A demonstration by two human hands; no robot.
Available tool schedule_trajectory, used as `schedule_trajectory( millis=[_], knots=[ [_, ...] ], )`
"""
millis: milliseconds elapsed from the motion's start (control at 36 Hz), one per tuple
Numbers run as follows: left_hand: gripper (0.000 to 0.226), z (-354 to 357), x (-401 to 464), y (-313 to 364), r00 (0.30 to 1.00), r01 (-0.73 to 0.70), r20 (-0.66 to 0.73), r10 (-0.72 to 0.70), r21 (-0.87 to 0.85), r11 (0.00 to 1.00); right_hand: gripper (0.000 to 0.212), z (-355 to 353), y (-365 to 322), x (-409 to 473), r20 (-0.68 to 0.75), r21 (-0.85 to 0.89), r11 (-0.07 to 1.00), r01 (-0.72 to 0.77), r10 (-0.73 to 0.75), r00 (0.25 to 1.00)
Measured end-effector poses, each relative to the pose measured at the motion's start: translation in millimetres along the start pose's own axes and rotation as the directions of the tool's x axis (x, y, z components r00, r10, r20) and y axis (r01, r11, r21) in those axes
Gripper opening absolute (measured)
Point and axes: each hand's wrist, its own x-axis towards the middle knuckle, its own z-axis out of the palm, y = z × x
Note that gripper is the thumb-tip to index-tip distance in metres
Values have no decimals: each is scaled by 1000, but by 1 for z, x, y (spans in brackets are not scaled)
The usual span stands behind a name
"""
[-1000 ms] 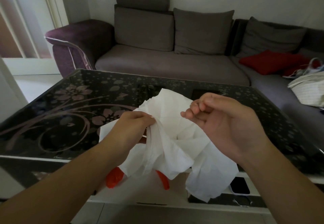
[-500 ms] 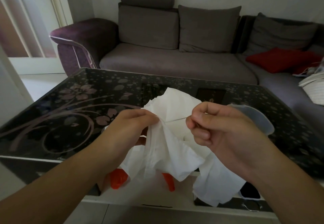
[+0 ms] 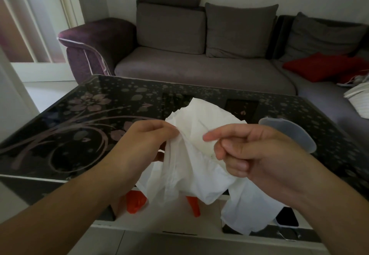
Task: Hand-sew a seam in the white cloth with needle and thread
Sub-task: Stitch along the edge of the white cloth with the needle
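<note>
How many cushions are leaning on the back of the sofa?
3: one grey cushion on the left, one grey cushion in the middle, one grey cushion on the right. The red cushion lies flat on the seat.

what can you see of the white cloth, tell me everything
The white cloth is thin, soft-looking fabric, crumpled and creased, with a hemmed or gathered edge visible down its left fold. It is held up over the near edge of the dark floral glass table, its lower corners hanging loose below the tabletop. The left hand pinches its upper left fold; the right hand, fingers curled, is in front of its right side. No needle or thread can be made out.
</note>
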Motion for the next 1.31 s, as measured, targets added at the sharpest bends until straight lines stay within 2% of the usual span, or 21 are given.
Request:
schedule_trajectory(
  millis=[111,250,389,472,583,694,806,861,1111,1167,1222,1306],
  knots=[
    [19,2,-3,-2,997,-73,-26,77,108,991,28,6,3,0,37,18,999,-48,48,998],
    [17,5,-6,-2,978,-184,-46,202,250,951,15,19,0,-4,111,214,974,-75,52,992],
    [19,3,-12,3,974,-216,-12,225,237,947,18,41,13,1,15,235,966,-111,110,994],
    [19,3,-14,7,971,-234,1,240,232,944,20,50,19,5,-147,171,980,-99,124,981],
    [20,6,-18,12,971,-235,15,237,211,949,7,50,24,9,-321,87,993,-78,102,942],
    [22,3,-21,14,976,-218,23,218,206,954,20,49,26,12,-335,-78,996,-31,4,942],
    [21,0,-24,18,973,-230,32,228,221,948,4,47,30,16,-361,-229,973,34,-118,925],
    [20,-1,-25,20,975,-222,42,218,209,952,4,44,32,17,-381,-300,952,53,-171,909],
    [19,-6,-26,19,980,-177,123,157,169,970,13,28,19,22,-418,-435,898,68,-269,868],
    [19,-6,-26,18,979,-181,121,162,167,969,12,27,14,20,-410,-414,909,46,-231,882],
    [19,-5,-27,17,980,-180,111,164,159,971,10,24,8,17,-418,-295,955,19,-147,897],
    [19,-2,-28,17,981,-178,99,164,152,972,26,21,-2,7,-370,-158,987,11,-69,926]
  ],
)
